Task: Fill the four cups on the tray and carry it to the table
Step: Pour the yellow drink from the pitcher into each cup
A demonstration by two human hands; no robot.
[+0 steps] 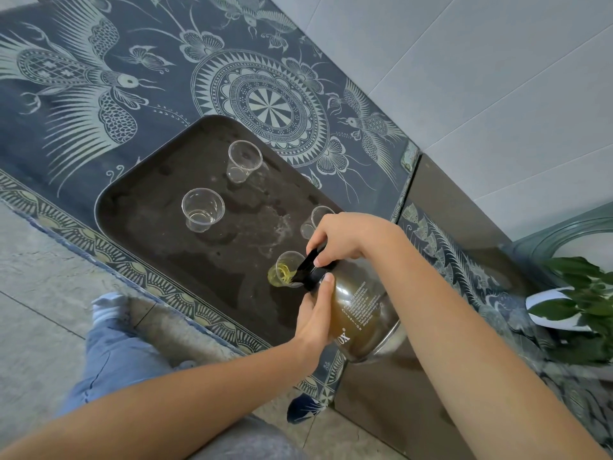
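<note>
Domestic interior, likely a home: patterned blue cloth (139, 81) covering the worktop, pale tiled wall (481, 78), stone-look floor tiles (36, 293), and a potted plant (577, 293) beside it.

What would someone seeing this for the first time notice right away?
First, the glass jug of amber liquid, tipped by both hands, the left hand under its neck and the right hand on top, pouring into the nearest cup, which holds yellow liquid. That cup stands on a dark tray beside three clear cups, the two far ones nearly empty. Under it lies a blue cloth patterned with pale birds.
</note>
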